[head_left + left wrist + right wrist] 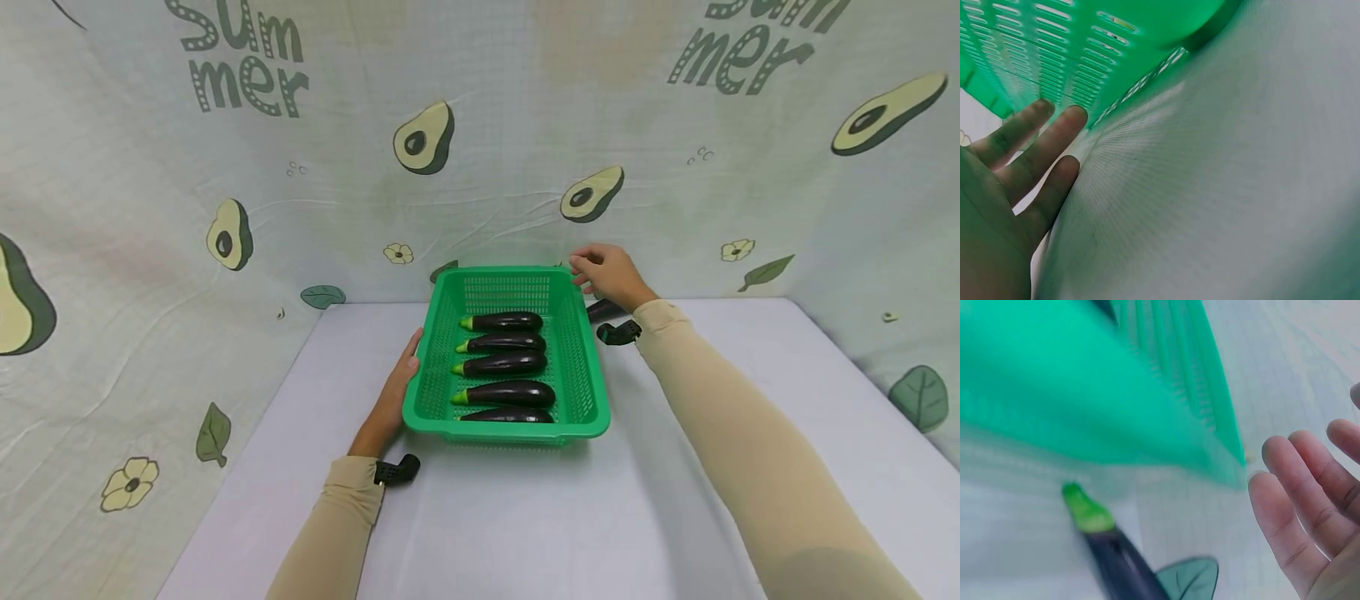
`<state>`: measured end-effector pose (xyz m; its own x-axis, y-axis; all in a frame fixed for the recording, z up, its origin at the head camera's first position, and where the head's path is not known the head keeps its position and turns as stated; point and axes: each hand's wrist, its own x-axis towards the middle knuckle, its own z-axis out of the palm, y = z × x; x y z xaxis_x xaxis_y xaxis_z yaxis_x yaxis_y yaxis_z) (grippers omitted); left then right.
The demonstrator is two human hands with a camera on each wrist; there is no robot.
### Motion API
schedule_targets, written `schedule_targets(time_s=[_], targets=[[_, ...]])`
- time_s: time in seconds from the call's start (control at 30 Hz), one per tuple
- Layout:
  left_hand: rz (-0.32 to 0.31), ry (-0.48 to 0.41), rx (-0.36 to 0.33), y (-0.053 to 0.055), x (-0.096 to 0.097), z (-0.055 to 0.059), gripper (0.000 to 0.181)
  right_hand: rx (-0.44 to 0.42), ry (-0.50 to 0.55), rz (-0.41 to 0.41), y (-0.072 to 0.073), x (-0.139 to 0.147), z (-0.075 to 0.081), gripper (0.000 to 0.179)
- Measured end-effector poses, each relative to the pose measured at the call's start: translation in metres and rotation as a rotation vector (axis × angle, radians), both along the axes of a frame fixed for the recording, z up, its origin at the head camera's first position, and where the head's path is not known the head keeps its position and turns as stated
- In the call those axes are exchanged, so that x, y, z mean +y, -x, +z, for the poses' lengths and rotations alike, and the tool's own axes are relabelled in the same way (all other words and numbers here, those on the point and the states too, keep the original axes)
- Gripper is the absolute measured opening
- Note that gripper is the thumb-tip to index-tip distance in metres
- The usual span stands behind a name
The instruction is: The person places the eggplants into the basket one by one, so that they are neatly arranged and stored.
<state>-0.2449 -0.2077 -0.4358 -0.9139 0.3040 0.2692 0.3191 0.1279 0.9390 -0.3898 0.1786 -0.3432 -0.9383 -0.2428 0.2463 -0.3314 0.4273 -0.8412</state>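
A green plastic basket with slotted walls stands on the table, and several dark eggplants lie crosswise in it, their green stem ends to the left. My left hand is at the basket's left side; in the left wrist view its fingers are extended, the tips at the slotted wall. Beside the basket's back right corner is my right hand, fingers loosely bent and nothing held. The right wrist view shows those fingers apart from the rim. Another eggplant lies outside the basket, partly hidden by the right wrist in the head view.
The white table reaches out on both sides of the basket. Behind and to the left hangs a pale cloth printed with avocados, leaves and lettering. Black wrist cameras sit on both wrists.
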Motion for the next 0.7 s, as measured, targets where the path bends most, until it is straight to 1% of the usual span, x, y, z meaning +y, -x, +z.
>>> schedule_targets(time_s=[0.03,0.17,0.27,0.43,0.6,0.7], targets=[[0.002,0.003,0.001,-0.002,0.001,0.002,0.055,0.001,-0.001,-0.008,0.0,0.004,-0.001,0.045],[0.008,-0.004,-0.006,-0.003,0.001,0.003,0.055,0.004,-0.02,-0.034,0.001,0.017,-0.007,0.042],[0.008,-0.01,-0.009,-0.003,0.001,0.002,0.055,-0.006,-0.063,-0.054,0.0,0.026,-0.011,0.042],[0.002,-0.013,0.0,-0.002,0.001,0.002,0.055,-0.046,-0.116,-0.059,-0.001,0.039,-0.019,0.042],[0.006,-0.002,0.007,-0.002,0.001,0.002,0.055,-0.081,-0.128,-0.067,-0.001,0.05,-0.027,0.044],[0.008,0.0,0.009,-0.002,0.001,0.003,0.055,-0.091,-0.131,-0.07,-0.002,0.055,-0.031,0.048]])
